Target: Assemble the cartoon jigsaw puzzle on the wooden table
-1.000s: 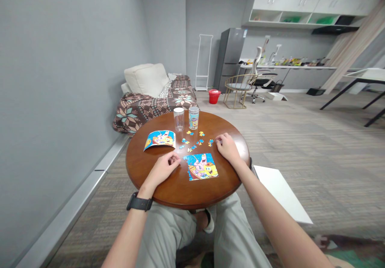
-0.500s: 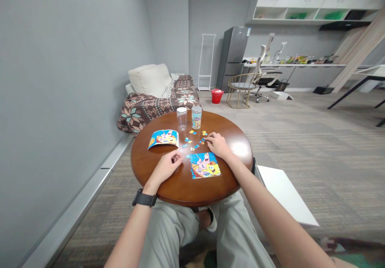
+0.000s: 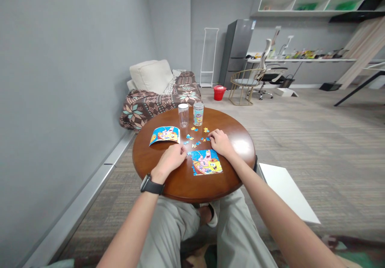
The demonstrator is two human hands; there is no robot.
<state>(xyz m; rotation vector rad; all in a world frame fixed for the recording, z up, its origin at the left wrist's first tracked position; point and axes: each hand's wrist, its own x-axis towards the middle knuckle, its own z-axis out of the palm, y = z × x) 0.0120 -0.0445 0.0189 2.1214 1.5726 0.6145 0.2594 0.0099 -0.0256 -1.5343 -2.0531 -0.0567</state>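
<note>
The head camera looks forward and down from above the person's grey trousers [image 3: 173, 226], out along both forearms [image 3: 136, 224] to the left hand [image 3: 172, 157] and right hand [image 3: 221, 144]; the jigsaw puzzle [image 3: 207, 162] lies near, just below the view's centre; the wide view also takes in the grey wall [image 3: 69, 79] close at left and the refrigerator [image 3: 239, 41] well beyond.

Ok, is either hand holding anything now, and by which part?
It can't be told: the left hand curls beside the partly assembled jigsaw, the right hand is by loose jigsaw pieces, and no gripped piece shows clearly.
</note>
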